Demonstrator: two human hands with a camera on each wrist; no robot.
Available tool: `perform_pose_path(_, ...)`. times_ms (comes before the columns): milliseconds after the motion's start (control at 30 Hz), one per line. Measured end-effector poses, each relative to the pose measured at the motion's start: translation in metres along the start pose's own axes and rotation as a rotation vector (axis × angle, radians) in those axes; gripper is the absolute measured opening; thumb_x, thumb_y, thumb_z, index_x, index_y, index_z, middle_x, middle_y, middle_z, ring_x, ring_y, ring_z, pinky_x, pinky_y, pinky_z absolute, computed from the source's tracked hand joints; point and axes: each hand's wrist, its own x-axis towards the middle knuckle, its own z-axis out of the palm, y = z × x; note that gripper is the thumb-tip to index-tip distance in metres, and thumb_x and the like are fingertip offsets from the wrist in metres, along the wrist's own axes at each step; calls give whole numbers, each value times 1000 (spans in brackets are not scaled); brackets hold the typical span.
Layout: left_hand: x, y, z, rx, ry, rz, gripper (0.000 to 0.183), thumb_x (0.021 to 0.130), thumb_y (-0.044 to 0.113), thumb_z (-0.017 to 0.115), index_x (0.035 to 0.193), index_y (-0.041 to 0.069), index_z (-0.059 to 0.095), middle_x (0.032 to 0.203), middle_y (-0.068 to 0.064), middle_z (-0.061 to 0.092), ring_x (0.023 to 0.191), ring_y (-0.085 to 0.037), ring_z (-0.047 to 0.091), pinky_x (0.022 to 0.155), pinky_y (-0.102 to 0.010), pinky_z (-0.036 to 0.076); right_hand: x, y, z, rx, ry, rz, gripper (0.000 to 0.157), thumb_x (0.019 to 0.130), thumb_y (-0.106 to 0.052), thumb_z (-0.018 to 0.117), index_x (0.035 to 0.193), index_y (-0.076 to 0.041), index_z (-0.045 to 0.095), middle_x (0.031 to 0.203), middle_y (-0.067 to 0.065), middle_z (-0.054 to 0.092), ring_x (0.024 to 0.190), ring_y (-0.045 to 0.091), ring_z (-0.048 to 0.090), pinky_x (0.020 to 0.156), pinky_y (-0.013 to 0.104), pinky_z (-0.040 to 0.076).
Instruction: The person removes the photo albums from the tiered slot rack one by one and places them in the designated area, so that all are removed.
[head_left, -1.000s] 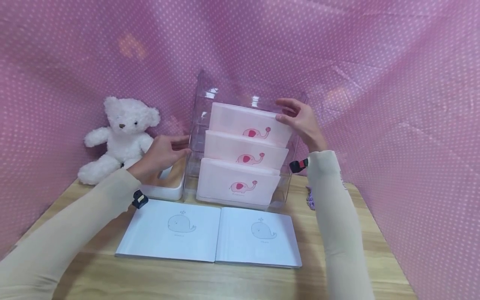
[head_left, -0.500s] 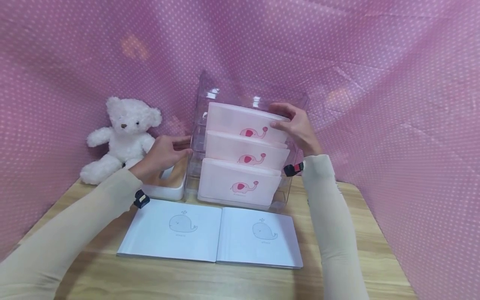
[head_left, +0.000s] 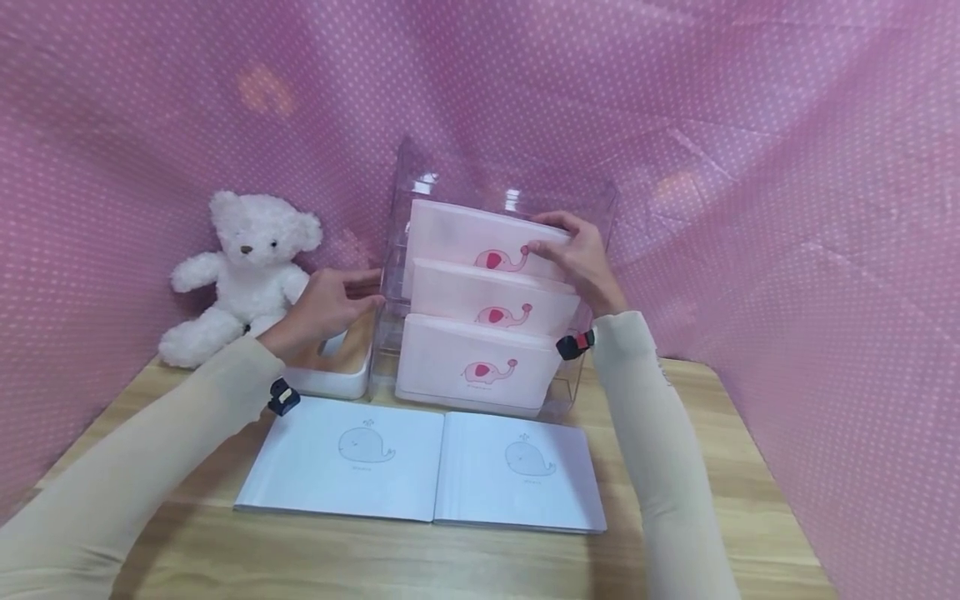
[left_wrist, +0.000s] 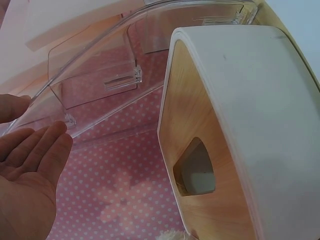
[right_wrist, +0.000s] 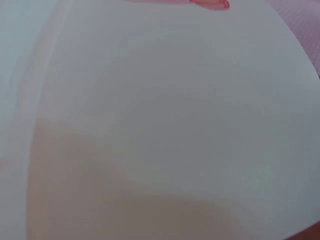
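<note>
A clear stepped rack (head_left: 392, 275) stands at the back middle, three pink albums with a red elephant leaning in its tiers. My left hand (head_left: 322, 310) holds the rack's left side, and in the left wrist view the thumb and fingers lie on either side of its clear edge (left_wrist: 107, 30). The top pink album (head_left: 450, 232) is pinched at its upper right by my right hand (head_left: 576, 257), thumb in front, fingers behind. Below it sit the middle album (head_left: 450, 287) and the lowest album (head_left: 431, 358). The right wrist view is filled by a pale cover (right_wrist: 165, 110).
Two white whale albums, the left one (head_left: 300, 467) and the right one (head_left: 480, 500), lie flat before the rack. A white tissue box (head_left: 333, 385) with a wooden top stands left of it, beside a white teddy bear (head_left: 255, 267). Pink dotted cloth surrounds the table.
My right hand has moved left and slightly down, and the top pink album has shifted left with it. The left hand stays on the rack.
</note>
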Motion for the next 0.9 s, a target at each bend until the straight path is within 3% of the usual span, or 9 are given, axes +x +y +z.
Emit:
perform_pose_path(200, 0, 1, 0, -11, -16, -7, 50, 95, 14, 71, 142, 3, 56, 137, -20, 64, 121, -36, 67, 97, -40, 61, 0, 1, 1, -1, 21, 14, 39, 85, -17, 83, 122, -12, 70, 116, 6, 69, 101, 18, 66, 87, 25, 59)
perform_pose_path(567, -1, -2, -2, -29, 12, 1, 48, 95, 10, 71, 141, 3, 58, 137, -19, 64, 120, -36, 68, 97, -41, 61, 4, -7, 3, -27, 12, 42, 37, 88, -15, 80, 123, -16, 71, 121, 6, 70, 104, 17, 67, 90, 27, 60)
perform_pose_path(900, -1, -1, -1, -16, 5, 5, 48, 94, 9, 70, 140, 1, 58, 137, -20, 64, 120, -36, 68, 96, -41, 61, 1, -12, 6, -10, 51, 36, 29, 91, -15, 77, 120, -16, 73, 118, 9, 74, 94, 18, 74, 82, 26, 65)
